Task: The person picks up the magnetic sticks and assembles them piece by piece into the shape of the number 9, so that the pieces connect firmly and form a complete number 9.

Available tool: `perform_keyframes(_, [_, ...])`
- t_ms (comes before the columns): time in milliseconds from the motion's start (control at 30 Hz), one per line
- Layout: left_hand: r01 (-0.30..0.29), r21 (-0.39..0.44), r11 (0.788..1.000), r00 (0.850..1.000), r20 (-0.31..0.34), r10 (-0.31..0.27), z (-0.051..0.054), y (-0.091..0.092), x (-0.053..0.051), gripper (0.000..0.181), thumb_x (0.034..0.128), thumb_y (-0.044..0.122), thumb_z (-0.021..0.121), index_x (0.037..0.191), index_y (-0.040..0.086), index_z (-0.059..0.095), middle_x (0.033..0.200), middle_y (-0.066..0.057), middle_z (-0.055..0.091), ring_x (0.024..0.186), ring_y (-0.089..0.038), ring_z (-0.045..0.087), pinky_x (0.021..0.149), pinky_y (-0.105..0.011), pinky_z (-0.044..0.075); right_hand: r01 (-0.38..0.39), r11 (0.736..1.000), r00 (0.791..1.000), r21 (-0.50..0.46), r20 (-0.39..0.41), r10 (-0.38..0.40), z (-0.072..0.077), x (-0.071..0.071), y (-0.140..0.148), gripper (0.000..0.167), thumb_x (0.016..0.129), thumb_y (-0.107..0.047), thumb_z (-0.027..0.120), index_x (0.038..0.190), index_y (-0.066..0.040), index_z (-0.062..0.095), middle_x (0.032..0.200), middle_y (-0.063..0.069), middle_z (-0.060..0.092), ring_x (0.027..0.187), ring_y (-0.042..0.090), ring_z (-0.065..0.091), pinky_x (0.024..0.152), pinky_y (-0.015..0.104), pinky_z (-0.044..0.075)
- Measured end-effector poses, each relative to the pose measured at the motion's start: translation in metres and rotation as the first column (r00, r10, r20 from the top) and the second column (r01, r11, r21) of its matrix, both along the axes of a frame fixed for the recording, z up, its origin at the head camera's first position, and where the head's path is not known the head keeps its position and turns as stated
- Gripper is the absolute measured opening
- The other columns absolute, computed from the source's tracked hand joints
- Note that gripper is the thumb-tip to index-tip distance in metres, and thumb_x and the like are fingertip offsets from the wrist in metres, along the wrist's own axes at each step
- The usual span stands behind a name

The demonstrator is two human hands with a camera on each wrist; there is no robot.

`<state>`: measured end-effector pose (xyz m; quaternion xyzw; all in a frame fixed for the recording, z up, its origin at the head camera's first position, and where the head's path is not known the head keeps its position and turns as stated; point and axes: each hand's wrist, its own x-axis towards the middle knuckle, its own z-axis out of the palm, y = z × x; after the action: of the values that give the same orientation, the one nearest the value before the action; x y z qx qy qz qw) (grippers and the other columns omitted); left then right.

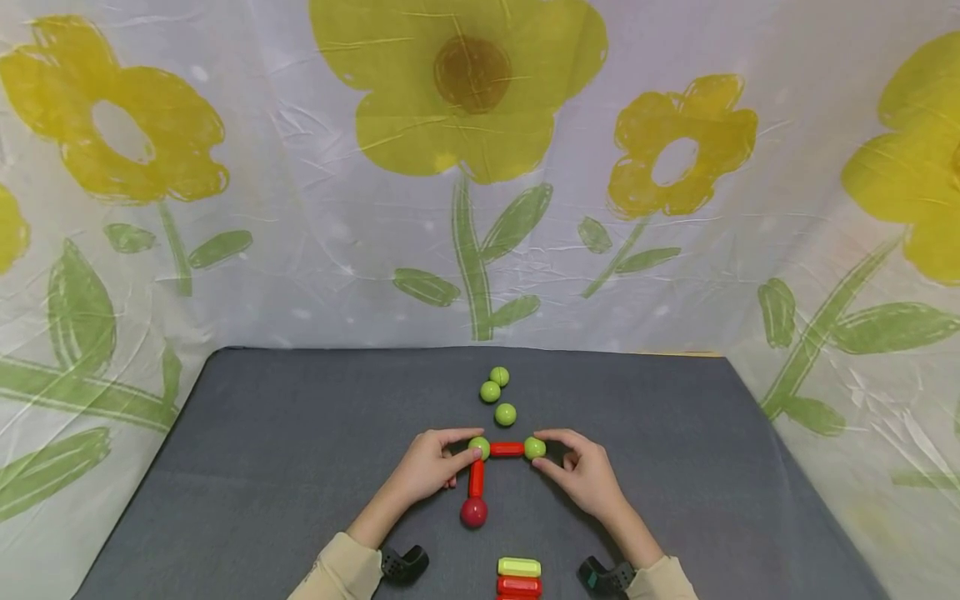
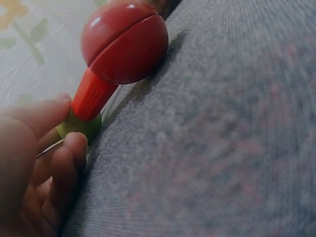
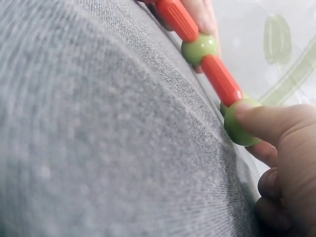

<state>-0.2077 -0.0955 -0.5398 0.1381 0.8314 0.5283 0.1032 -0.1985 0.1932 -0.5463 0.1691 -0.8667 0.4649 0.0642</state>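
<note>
On the grey cloth lies an L-shaped piece made of balls and red rods. My left hand (image 1: pixel 426 463) pinches the green ball (image 1: pixel 480 447) at its corner between thumb and fingers. From that ball one red rod (image 1: pixel 507 448) runs right to a second green ball (image 1: pixel 535 448), which my right hand (image 1: pixel 585 473) pinches with thumb and forefinger. Another red rod (image 1: pixel 477 479) leads toward me to a larger red ball (image 1: pixel 474 512). In the left wrist view the red ball (image 2: pixel 126 44) hides part of the scene; the right wrist view shows the right-hand green ball (image 3: pixel 242 123) under my thumb.
Beyond the piece sit three loose green balls (image 1: pixel 506 414). Near the front edge of view lie a yellow-green rod (image 1: pixel 519 567) and red rods (image 1: pixel 519 587) side by side. A flower-printed sheet (image 1: pixel 337 250) hangs around the grey table (image 1: pixel 300 417).
</note>
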Motion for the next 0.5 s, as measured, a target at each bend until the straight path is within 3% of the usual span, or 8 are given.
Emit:
perform_keyframes(200, [0.018,-0.002,1.000,0.999,-0.027,-0.018,-0.002,0.000,-0.001,0.042,0.0986,0.031,0.079,0.137,0.015,0.074,0.052,0.005,0.058,0.043,-0.009,0.054,0.041,-0.022,0.039,0.046,0.999,0.999,-0.027,-0.009,-0.047,0.008,0.007,0.001,0.037,0.086,-0.017,0.091,0.120,-0.020,0.078,0.112,-0.001,0.074,0.043,-0.002,0.031,0.042,0.021,0.033])
perform_keyframes(300, [0.022,0.006,1.000,1.000,-0.020,-0.022,-0.002,0.000,0.000,0.041,0.0995,0.031,0.078,0.137,0.015,0.074,0.053,0.004,0.059,0.044,-0.010,0.055,0.043,-0.024,0.043,0.041,0.998,0.999,-0.053,0.011,-0.041,0.018,0.019,0.000,0.030,0.086,-0.019,0.090,0.114,-0.020,0.079,0.093,-0.002,0.071,0.043,-0.002,0.031,0.041,0.021,0.033])
perform_keyframes(400, [0.019,0.011,1.000,1.000,-0.014,-0.018,-0.001,0.000,0.000,0.040,0.1000,0.030,0.077,0.137,0.015,0.074,0.054,0.004,0.059,0.045,-0.010,0.055,0.043,-0.025,0.044,-0.056,0.996,0.997,-0.075,0.045,0.060,0.024,0.035,-0.002,0.023,0.087,-0.023,0.090,0.107,-0.020,0.079,0.080,-0.004,0.067,0.045,-0.003,0.033,0.042,0.020,0.033])
perform_keyframes(500, [0.015,0.006,1.000,1.000,-0.011,-0.015,0.000,-0.001,0.000,0.040,0.1000,0.031,0.077,0.137,0.015,0.074,0.054,0.004,0.059,0.045,-0.010,0.055,0.043,-0.024,0.044,-0.224,0.970,0.968,-0.092,0.097,0.233,0.023,0.052,-0.002,0.018,0.089,-0.026,0.088,0.104,-0.019,0.080,0.085,-0.004,0.072,0.049,-0.005,0.035,0.044,0.017,0.034])
